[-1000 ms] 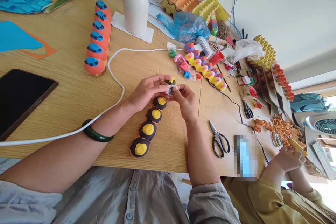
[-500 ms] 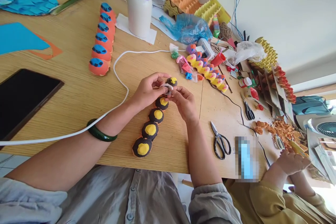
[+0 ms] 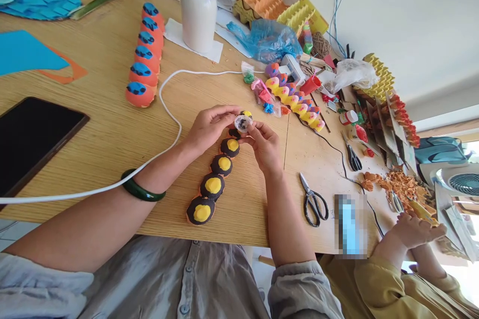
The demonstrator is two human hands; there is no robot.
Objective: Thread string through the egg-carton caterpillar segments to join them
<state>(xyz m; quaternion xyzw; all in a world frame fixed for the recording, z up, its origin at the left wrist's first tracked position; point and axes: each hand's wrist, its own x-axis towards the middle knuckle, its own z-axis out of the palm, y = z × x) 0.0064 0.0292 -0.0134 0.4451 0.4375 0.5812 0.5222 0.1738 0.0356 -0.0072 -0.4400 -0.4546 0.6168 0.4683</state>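
Note:
A small round clear container (image 3: 243,123) with dark stuff inside is tilted toward me above the far end of a bumpy strip. My right hand (image 3: 264,147) pinches its right edge. My left hand (image 3: 214,127) has its fingers closed at the container's left side, thumb against the rim. The strip (image 3: 213,186) has several black bumps with yellow tops and lies on the wooden table (image 3: 164,219). Its far bumps are partly hidden by the container and my fingers.
A white cable (image 3: 180,109) curves left of my hands. Beyond stand an orange strip with blue spots (image 3: 141,71) and a white bottle (image 3: 199,20). Scissors (image 3: 313,202) lie right of my right forearm. At far right are another person's hands (image 3: 415,232). A phone (image 3: 37,139) lies left.
The clear container has been turned so that its round face and dark contents show. My fingers have shifted slightly around it, and it now covers more of the farthest bump.

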